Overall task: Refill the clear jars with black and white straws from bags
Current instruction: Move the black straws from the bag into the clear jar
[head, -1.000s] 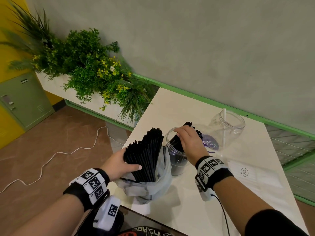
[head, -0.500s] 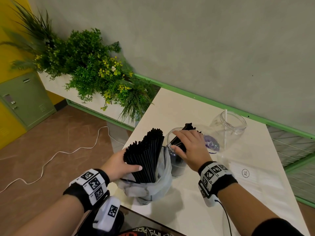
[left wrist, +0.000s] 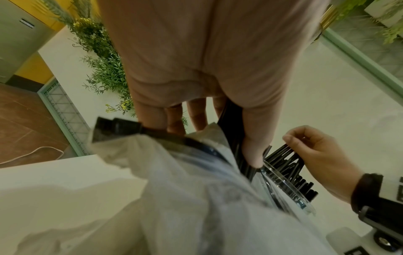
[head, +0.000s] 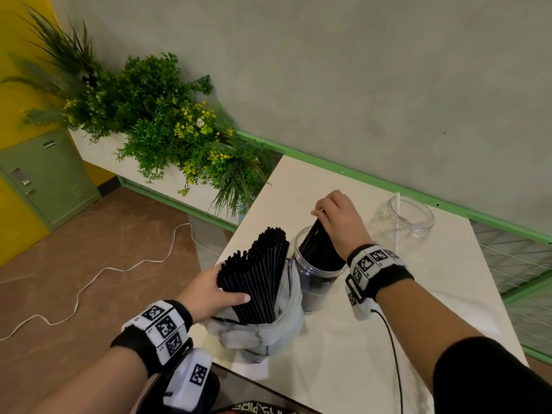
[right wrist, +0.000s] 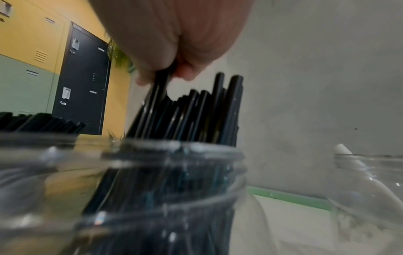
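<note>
A thick bundle of black straws stands in a crumpled clear plastic bag at the table's near left corner. My left hand grips that bundle, thumb across its front. Right beside it stands a clear jar part filled with black straws. My right hand hovers over the jar mouth and pinches the tops of a few of those straws. A second clear jar stands at the back right with one white straw in it.
The white table runs along a grey wall with a green rail. A planter of green plants stands off the table's left edge, above a brown floor with a white cable. A flat clear bag lies on the table's right.
My right hand has risen from the jar mouth and shifted back, now pinching straw tops higher up. The left hand and its bundle have stayed put.
</note>
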`<state>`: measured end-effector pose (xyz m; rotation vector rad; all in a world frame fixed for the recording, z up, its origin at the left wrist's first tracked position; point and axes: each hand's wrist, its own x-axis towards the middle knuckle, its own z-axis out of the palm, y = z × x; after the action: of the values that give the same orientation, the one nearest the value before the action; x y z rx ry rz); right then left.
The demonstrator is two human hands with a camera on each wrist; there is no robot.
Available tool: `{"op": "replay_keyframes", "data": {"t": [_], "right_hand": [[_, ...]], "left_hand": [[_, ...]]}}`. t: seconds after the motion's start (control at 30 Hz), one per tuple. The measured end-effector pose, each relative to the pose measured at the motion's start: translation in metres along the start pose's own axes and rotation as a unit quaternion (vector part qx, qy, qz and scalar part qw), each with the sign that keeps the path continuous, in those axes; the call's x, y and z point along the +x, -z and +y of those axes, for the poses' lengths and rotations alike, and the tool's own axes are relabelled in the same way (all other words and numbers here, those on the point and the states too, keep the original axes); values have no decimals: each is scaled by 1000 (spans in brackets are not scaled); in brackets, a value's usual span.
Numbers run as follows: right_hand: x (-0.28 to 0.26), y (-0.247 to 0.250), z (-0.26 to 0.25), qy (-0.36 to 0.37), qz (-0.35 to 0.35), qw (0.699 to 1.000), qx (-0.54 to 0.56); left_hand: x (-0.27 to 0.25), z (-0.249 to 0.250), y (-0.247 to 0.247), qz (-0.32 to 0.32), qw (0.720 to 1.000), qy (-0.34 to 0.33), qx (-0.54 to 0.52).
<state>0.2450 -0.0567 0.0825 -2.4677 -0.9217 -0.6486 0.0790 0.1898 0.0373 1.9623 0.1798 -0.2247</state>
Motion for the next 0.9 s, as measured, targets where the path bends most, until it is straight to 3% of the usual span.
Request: {"op": "replay_keyframes", "data": {"t": [0.13,0.23,0.37,0.53,0.77,0.9], "right_hand": [[-1,-7,10,5,-76,995,-59],[-6,-2,12,25,-48,995,-85],[-27,16,3,-31,-3,999,-34],[-61,21,0,8,-48,996,-75],[-81,16,10,-115,60,991,20],[-83,16,8,-137,94,986,32]], "left_hand": [[0,0,0,6,1000,3,-4],[0,0,1,3,1000,1,-6],[0,0,1,3,1000,0,-11],[2,0,1,4,1000,2,-13],[2,2,1,1,1000,2,-16],[3,1,1,-1,1000,5,-20]]}}
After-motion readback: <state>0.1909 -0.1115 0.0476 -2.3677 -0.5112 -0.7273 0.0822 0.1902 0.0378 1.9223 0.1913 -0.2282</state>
